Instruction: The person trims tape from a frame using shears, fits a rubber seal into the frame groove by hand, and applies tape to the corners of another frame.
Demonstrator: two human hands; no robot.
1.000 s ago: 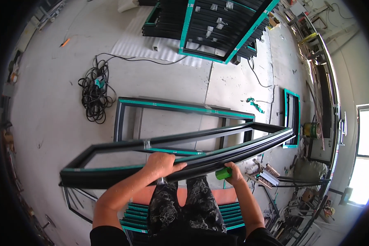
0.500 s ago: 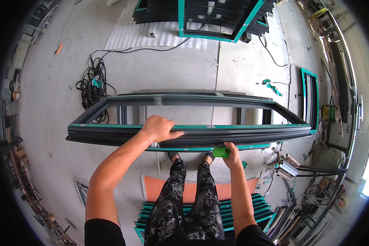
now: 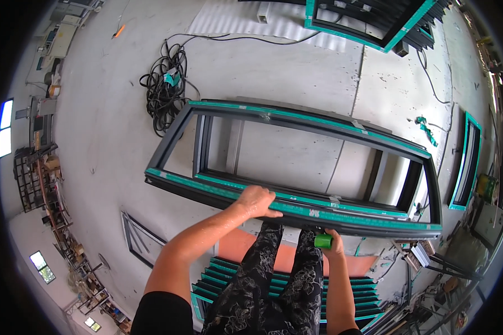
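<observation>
My left hand (image 3: pixel 257 202) is wrapped over the near rail of a dark rectangular window frame (image 3: pixel 229 195) edged with green strips. The frame is tilted, its right end nearer to me. Through its opening a second dark frame (image 3: pixel 296 199) with a green strip shows beneath. Just below the near rail, toward the right, my right hand (image 3: pixel 335 244) is closed on a short green cylinder (image 3: pixel 322 240), which looks like a roll of tape. Whether those fingers also touch the rail I cannot tell.
Coiled black cable (image 3: pixel 165 89) lies beyond the frame's left end. Stacked green-edged frames (image 3: pixel 346 36) stand at the far side, others (image 3: pixel 235 279) by my legs. Another frame (image 3: pixel 466 162) leans at the right. Shelving with clutter (image 3: pixel 50 162) lines the left.
The upper frame's near rail has come toward me and its opening looks wider, showing the frame beneath. My hands have moved with it, grips unchanged. The whole view has shifted and turned.
</observation>
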